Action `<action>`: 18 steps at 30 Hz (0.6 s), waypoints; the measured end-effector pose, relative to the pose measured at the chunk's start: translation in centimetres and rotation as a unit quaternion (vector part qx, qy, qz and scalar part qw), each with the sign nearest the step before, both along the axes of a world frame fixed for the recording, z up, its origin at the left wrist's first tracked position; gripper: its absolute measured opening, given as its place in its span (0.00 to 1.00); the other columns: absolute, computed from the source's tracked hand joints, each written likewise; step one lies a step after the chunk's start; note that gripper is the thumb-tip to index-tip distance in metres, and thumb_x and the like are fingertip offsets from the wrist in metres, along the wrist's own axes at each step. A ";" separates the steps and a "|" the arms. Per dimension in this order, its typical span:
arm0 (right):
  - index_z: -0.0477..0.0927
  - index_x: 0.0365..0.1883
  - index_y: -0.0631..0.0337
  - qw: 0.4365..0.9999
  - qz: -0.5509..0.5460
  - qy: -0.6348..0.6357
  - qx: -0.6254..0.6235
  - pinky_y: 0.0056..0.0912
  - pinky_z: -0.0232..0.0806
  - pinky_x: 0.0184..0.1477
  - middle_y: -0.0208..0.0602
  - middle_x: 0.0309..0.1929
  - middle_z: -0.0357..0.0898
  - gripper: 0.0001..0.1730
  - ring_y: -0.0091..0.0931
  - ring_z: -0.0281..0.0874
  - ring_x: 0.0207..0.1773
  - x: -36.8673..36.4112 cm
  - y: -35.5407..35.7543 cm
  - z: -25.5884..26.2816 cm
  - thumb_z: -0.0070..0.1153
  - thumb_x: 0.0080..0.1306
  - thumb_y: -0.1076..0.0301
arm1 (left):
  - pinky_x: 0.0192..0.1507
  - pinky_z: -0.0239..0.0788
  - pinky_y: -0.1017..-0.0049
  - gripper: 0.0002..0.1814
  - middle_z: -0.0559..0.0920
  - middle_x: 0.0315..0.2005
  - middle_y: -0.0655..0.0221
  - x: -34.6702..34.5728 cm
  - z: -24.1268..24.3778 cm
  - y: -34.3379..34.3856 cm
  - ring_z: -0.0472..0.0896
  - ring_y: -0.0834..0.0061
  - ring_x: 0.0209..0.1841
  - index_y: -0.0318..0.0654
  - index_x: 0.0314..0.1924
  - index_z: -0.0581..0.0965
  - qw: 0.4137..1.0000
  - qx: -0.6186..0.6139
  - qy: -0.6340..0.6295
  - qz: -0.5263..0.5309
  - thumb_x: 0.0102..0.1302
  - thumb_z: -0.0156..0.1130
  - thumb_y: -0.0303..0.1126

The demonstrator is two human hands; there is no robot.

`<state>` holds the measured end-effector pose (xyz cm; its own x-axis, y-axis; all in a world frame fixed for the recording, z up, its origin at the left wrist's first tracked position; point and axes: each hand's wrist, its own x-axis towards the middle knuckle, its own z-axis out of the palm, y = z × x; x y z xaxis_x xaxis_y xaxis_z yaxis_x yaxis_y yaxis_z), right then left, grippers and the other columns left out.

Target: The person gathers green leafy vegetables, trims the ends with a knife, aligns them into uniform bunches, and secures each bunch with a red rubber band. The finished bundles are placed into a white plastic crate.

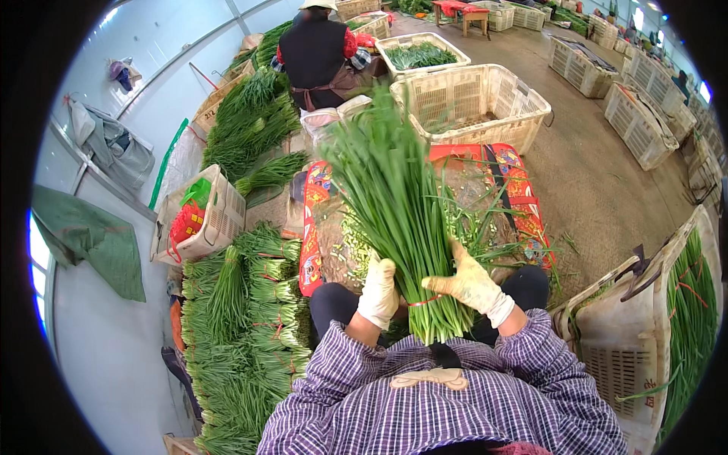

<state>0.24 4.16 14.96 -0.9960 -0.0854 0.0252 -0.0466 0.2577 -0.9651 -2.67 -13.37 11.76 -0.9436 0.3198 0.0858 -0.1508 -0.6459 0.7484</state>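
Observation:
A large bunch of garlic chives (pixel 401 216) stands tilted away from me, its pale cut ends toward my lap and its leaf tips blurred. A red tie (pixel 425 301) circles it near the base. My left hand (pixel 380 293), in a pale glove, holds the bunch's left side. My gloved right hand (pixel 471 281) grips its right side, thumb and finger across the stems just above the tie. Behind the bunch is a low worktable with a red patterned cover (pixel 311 250). Cut stem pieces (pixel 355 244) and loose leaves (pixel 483 242) litter its top.
Tied chive bunches (pixel 276 290) lie stacked at my left, below a crate with bags (pixel 224 227). An open plastic crate (pixel 483 125) stands beyond the table. Another crate (pixel 617 364) with chives is at my right. A person in a dark vest (pixel 318 62) sits ahead.

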 end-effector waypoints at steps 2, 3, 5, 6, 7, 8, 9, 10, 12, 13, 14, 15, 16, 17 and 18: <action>0.49 0.69 0.74 0.998 -0.025 0.052 0.014 0.37 0.54 0.69 0.59 0.64 0.62 0.65 0.43 0.62 0.67 -1.4 -0.4 1.8 0.71 0.46 0.43 | 0.58 0.68 0.67 0.43 0.74 0.55 0.64 -0.1 -0.2 0.8 0.74 0.69 0.56 0.38 0.64 0.61 1.000 -0.027 -0.013 0.010 0.55 0.73 0.46; 0.56 0.65 0.76 0.997 -0.064 0.046 0.018 0.39 0.60 0.65 0.61 0.59 0.67 0.59 0.46 0.67 0.63 -2.4 -1.2 2.5 0.70 0.47 0.43 | 0.58 0.68 0.68 0.43 0.73 0.56 0.65 0.4 0.2 1.5 0.73 0.69 0.56 0.39 0.65 0.59 0.999 -0.010 -0.022 0.027 0.56 0.73 0.41; 0.62 0.61 0.73 0.984 -0.133 -0.038 0.115 0.41 0.65 0.59 0.62 0.52 0.73 0.51 0.47 0.73 0.57 -3.8 -2.5 4.3 0.68 0.52 0.44 | 0.58 0.67 0.67 0.41 0.73 0.55 0.65 0.3 0.1 2.4 0.73 0.70 0.55 0.39 0.65 0.59 0.999 -0.006 -0.020 0.043 0.57 0.72 0.35; 0.68 0.54 0.74 0.981 -0.151 -0.025 0.118 0.44 0.68 0.55 0.64 0.45 0.77 0.46 0.50 0.75 0.53 -5.1 -2.3 3.8 0.67 0.52 0.43 | 0.56 0.69 0.67 0.39 0.74 0.53 0.66 -0.3 0.7 2.8 0.74 0.70 0.53 0.40 0.64 0.60 0.997 0.011 -0.040 0.068 0.57 0.72 0.32; 0.70 0.53 0.72 0.974 -0.182 -0.032 0.135 0.41 0.69 0.53 0.57 0.44 0.79 0.39 0.45 0.78 0.50 -5.3 -1.9 3.6 0.68 0.54 0.50 | 0.54 0.71 0.68 0.37 0.76 0.51 0.66 -0.8 1.0 2.9 0.75 0.70 0.52 0.39 0.63 0.62 0.993 0.008 -0.063 0.098 0.57 0.71 0.29; 0.70 0.54 0.70 0.984 -0.172 0.033 0.029 0.39 0.69 0.53 0.53 0.45 0.80 0.36 0.42 0.79 0.50 -5.4 -1.4 3.1 0.68 0.55 0.54 | 0.53 0.71 0.68 0.36 0.76 0.51 0.66 -1.2 1.3 2.5 0.76 0.70 0.51 0.38 0.63 0.63 0.995 -0.009 -0.052 0.081 0.56 0.71 0.28; 0.69 0.55 0.68 0.980 -0.155 0.095 -0.075 0.37 0.70 0.52 0.49 0.46 0.80 0.34 0.39 0.79 0.49 -5.1 -1.3 3.1 0.68 0.56 0.58 | 0.53 0.72 0.68 0.36 0.76 0.51 0.66 -1.4 1.4 2.1 0.76 0.70 0.51 0.38 0.62 0.63 0.996 -0.026 -0.045 0.068 0.56 0.71 0.28; 0.69 0.56 0.63 0.975 -0.191 0.092 -0.060 0.38 0.69 0.54 0.48 0.47 0.80 0.32 0.41 0.79 0.49 -4.6 -1.5 3.1 0.66 0.55 0.61 | 0.54 0.71 0.67 0.36 0.77 0.51 0.66 -1.2 2.1 1.9 0.76 0.70 0.51 0.38 0.62 0.64 0.998 -0.043 -0.024 0.049 0.55 0.72 0.27; 0.69 0.56 0.64 0.969 -0.190 0.144 -0.058 0.37 0.69 0.53 0.47 0.47 0.80 0.33 0.39 0.79 0.49 -4.6 -2.9 3.1 0.67 0.55 0.63 | 0.54 0.70 0.69 0.35 0.78 0.50 0.67 -1.3 1.3 2.6 0.76 0.70 0.50 0.37 0.60 0.66 0.993 -0.075 0.020 0.087 0.53 0.72 0.26; 0.69 0.56 0.65 0.971 -0.188 0.148 -0.014 0.37 0.69 0.53 0.47 0.47 0.80 0.33 0.38 0.79 0.49 -4.6 -3.3 3.3 0.66 0.55 0.64 | 0.55 0.69 0.70 0.34 0.78 0.49 0.67 -1.3 1.1 2.7 0.76 0.70 0.50 0.36 0.59 0.67 0.989 -0.093 0.040 0.105 0.53 0.72 0.25; 0.70 0.56 0.65 0.972 -0.176 0.151 -0.039 0.36 0.69 0.53 0.47 0.47 0.80 0.33 0.37 0.79 0.49 -4.4 -3.1 3.7 0.68 0.54 0.63 | 0.54 0.69 0.71 0.32 0.78 0.50 0.67 -1.6 1.1 2.3 0.76 0.72 0.50 0.34 0.58 0.69 0.992 -0.087 -0.020 0.084 0.54 0.71 0.26; 0.70 0.57 0.64 0.968 -0.187 0.165 -0.012 0.35 0.69 0.52 0.46 0.48 0.80 0.33 0.36 0.80 0.49 -4.9 -2.5 3.7 0.68 0.55 0.62 | 0.53 0.70 0.71 0.30 0.78 0.50 0.66 -1.5 1.7 2.9 0.77 0.71 0.49 0.33 0.58 0.69 0.991 -0.044 0.005 0.124 0.56 0.70 0.27; 0.71 0.56 0.64 0.973 -0.185 0.132 -0.049 0.35 0.69 0.52 0.46 0.49 0.80 0.32 0.36 0.80 0.48 -5.5 -1.6 4.0 0.67 0.57 0.60 | 0.52 0.71 0.71 0.28 0.79 0.49 0.66 -1.6 2.6 3.1 0.78 0.71 0.48 0.32 0.58 0.70 0.992 -0.029 -0.038 0.115 0.58 0.69 0.28; 0.72 0.55 0.64 0.974 -0.183 0.099 -0.086 0.34 0.69 0.52 0.46 0.50 0.80 0.30 0.35 0.80 0.48 -6.0 -0.7 4.4 0.67 0.58 0.59 | 0.51 0.72 0.70 0.27 0.79 0.49 0.66 -1.9 3.1 3.1 0.79 0.71 0.47 0.32 0.58 0.70 0.991 -0.013 -0.079 0.105 0.60 0.68 0.29; 0.74 0.53 0.64 0.969 -0.205 0.084 -0.106 0.34 0.68 0.53 0.46 0.52 0.79 0.28 0.34 0.79 0.51 -6.0 -0.1 5.4 0.65 0.60 0.56 | 0.47 0.77 0.66 0.21 0.81 0.45 0.68 -2.9 1.7 2.7 0.81 0.70 0.46 0.37 0.55 0.73 0.991 -0.042 -0.084 0.092 0.65 0.63 0.37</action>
